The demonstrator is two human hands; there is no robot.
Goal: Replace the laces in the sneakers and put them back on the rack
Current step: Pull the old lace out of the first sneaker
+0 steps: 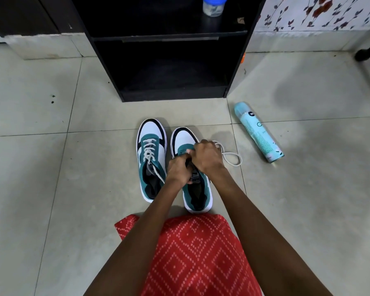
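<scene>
1. The left sneaker (151, 159) stands on the tiled floor (51, 167) near the front of the black rack (169, 60). A threaded lace (148, 151) crosses its eyelets.
2. The right sneaker (198, 193) stands just beside it, toe toward the rack, under both your hands.
3. Your left hand (178, 170) has its fingers curled and grips the right sneaker at the tongue.
4. Your right hand (208, 155) has its fingers curled tight over the eyelets and holds the loose lace (233, 166), which loops out across the floor on the right.
5. The spray can (259, 132) lies on its side, well apart to the right.
6. The blue-lidded jar (213, 6) stands on the rack's upper shelf.
</scene>
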